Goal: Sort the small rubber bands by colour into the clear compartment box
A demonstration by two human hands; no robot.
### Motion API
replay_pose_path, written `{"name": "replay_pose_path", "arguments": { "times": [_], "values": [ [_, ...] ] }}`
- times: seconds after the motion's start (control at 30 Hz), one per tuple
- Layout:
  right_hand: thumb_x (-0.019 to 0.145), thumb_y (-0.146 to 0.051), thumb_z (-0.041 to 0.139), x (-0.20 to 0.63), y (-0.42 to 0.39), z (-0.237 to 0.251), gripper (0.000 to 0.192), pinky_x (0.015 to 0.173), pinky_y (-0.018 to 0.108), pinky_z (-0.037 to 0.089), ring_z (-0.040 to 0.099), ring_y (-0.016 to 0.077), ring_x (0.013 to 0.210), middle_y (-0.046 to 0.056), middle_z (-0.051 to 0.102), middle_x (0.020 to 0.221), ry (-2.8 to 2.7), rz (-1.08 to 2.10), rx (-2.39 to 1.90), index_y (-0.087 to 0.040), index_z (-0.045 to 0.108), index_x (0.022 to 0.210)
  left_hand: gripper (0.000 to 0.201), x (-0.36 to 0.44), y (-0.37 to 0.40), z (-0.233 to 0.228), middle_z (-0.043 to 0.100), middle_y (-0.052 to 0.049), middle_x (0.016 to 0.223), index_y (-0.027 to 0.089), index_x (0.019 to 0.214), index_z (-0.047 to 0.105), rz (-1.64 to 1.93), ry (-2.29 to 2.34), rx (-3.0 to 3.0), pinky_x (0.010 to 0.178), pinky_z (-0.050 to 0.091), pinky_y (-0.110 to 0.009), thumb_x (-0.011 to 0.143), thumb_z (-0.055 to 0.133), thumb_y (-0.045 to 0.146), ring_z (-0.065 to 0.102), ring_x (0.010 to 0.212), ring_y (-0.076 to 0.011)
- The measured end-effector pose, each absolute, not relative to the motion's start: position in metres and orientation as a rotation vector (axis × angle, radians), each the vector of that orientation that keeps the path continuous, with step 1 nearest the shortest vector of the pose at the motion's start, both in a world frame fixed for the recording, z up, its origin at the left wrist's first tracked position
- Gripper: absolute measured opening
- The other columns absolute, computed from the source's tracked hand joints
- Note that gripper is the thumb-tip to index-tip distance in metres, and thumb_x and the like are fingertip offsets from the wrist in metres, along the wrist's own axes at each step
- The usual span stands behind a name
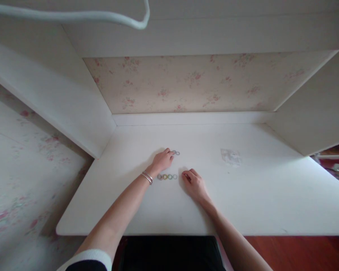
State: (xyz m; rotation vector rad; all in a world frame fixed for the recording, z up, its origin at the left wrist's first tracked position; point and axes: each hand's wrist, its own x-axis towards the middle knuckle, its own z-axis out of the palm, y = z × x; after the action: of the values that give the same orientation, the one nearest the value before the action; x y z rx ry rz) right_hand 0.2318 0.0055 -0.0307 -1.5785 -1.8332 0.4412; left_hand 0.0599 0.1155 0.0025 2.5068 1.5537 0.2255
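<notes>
Four small rings lie in a row mid-tabletop; the left hand fingertips pinch another silver ring farther toward the back edge, not yet lined up; right hand rests curled, empty, beside the row

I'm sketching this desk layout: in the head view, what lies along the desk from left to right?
Bracelet → left hand → row of small rings → right hand → clear plastic bag.
</notes>
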Motion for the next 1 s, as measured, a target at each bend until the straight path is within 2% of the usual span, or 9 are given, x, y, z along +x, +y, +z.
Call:
{"name": "replay_pose_path", "arguments": {
  "times": [0.23,0.37,0.73,1.0],
  "values": [
    [0.09,-0.028,0.042,0.233,0.005,-0.029,0.023,0.061,0.021,0.039,0.053,0.0111,0.065,0.002,0.059,0.08,-1.851,0.466,-1.577,-0.022,0.065,0.086,0.029,0.059,0.12,0.002,0.059,-0.005,0.104,0.022,0.101,0.063,0.207,1.509,2.471,0.081,0.046,-0.026,0.094,0.036,0.031,0.06,0.09,-0.0161],
    [0.089,-0.028,0.042,0.233,0.005,-0.028,0.024,0.061,0.021,0.039,0.054,0.0112,0.065,0.002,0.059,0.08,-1.858,0.457,-1.575,-0.022,0.065,0.086,0.027,0.058,0.117,0.004,0.058,-0.006,0.104,0.02,0.099,0.062,0.171,1.484,2.466,0.08,0.046,-0.025,0.094,0.037,0.029,0.061,0.087,-0.015],
    [0.09,-0.031,0.04,0.232,0.004,-0.024,0.027,0.063,0.022,0.04,0.055,0.012,0.067,0.003,0.06,0.082,-1.868,0.477,-1.607,-0.022,0.065,0.086,0.019,0.037,0.087,0.028,0.062,-0.003,0.098,0.021,0.092,0.064,0.349,1.332,2.415,0.085,0.044,-0.025,0.09,0.046,0.028,0.06,0.09,-0.0152],
    [0.09,-0.03,0.042,0.233,0.004,-0.025,0.025,0.063,0.022,0.039,0.055,0.0119,0.068,0.002,0.059,0.079,-1.895,0.464,-1.593,-0.022,0.065,0.087,0.021,0.046,0.052,0.033,0.064,-0.002,0.092,0.024,0.088,0.066,0.134,1.17,2.587,0.071,0.045,-0.025,0.09,0.045,0.026,0.061,0.082,-0.0154]
  ]
}}
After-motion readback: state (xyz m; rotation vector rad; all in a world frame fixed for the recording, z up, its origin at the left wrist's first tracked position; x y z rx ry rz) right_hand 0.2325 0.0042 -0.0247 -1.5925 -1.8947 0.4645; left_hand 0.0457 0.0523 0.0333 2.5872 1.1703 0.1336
